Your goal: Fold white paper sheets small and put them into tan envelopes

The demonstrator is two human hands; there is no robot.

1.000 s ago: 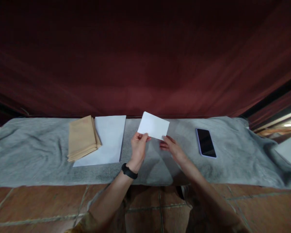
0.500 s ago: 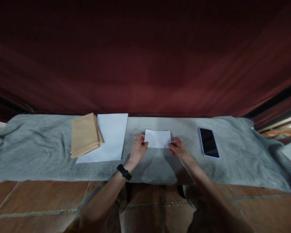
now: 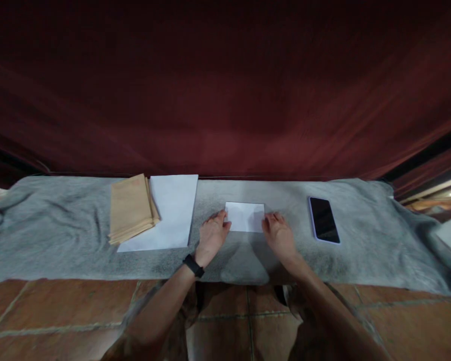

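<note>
Fingers [image 3: 221, 218] of left hand [image 3: 210, 235] and right hand [image 3: 280, 234] lie flat, unclenched, touching the folded white paper [image 3: 245, 216] mid-way along the grey blanket [image 3: 60, 235]; uneven pushes on soft cloth could skew it.

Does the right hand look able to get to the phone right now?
Probably yes. The right hand rests at the right edge of the white paper, and the phone lies face up on the grey cloth further right, with only bare cloth between them.

Both hands [image 3: 212, 237] [image 3: 280, 235] flat beside folded paper [image 3: 245, 217] on grey cloth [image 3: 60, 235].
</note>
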